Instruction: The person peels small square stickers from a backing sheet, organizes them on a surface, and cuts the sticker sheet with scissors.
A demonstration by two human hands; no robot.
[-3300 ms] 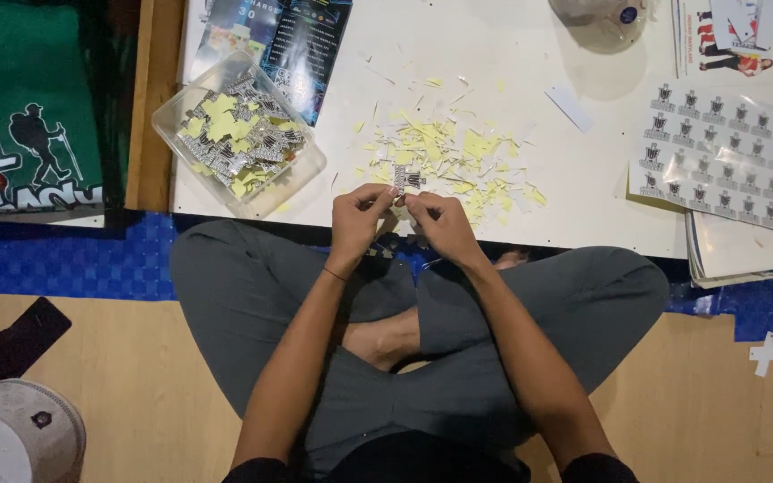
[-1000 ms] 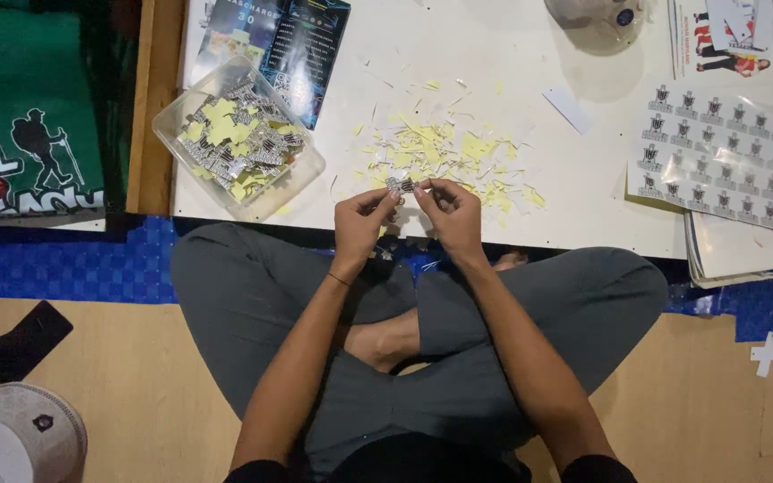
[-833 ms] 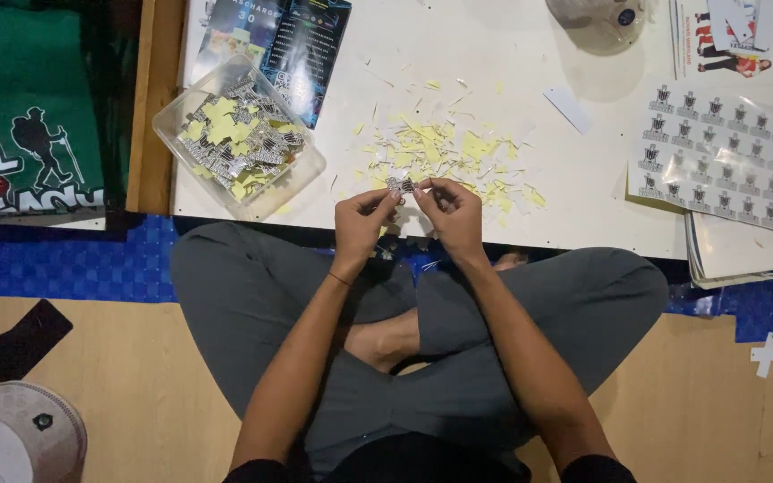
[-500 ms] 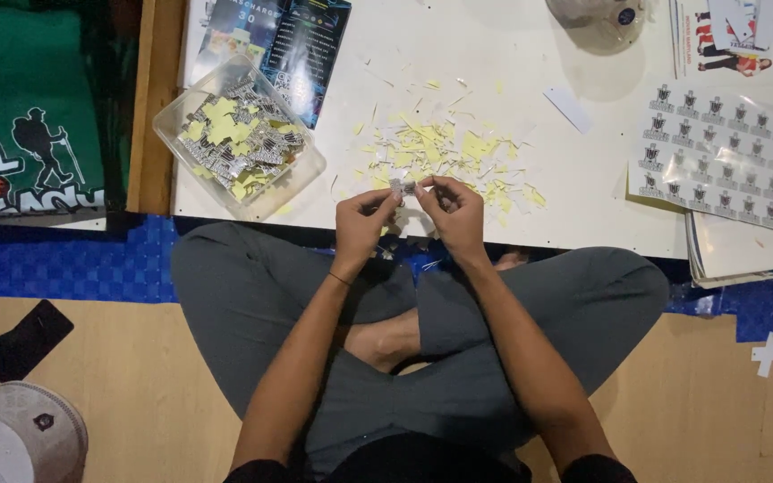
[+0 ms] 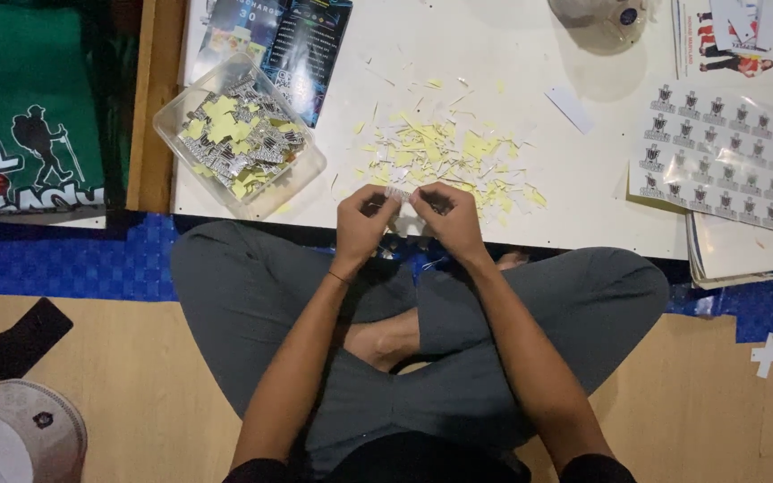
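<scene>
I sit cross-legged at a low white table (image 5: 530, 206). My left hand (image 5: 362, 222) and my right hand (image 5: 446, 218) meet at the table's near edge, both pinching one small white-and-grey paper piece (image 5: 401, 194) between the fingertips. Just beyond the hands lies a scatter of yellow and white paper scraps (image 5: 445, 154). A clear plastic tray (image 5: 304, 177) to the left holds several small cut stickers and yellow bits.
A sheet of printed stickers (image 5: 716, 159) lies at the right over a stack of papers. A dark leaflet (image 5: 301, 49) sits behind the tray, a cap (image 5: 601, 18) at the top, a green cloth (image 5: 20, 116) at far left, another cap (image 5: 11, 438) on the floor.
Both hands have stayed at the table edge working the small piece; fingers have shifted slightly, drawing closer together over it.
</scene>
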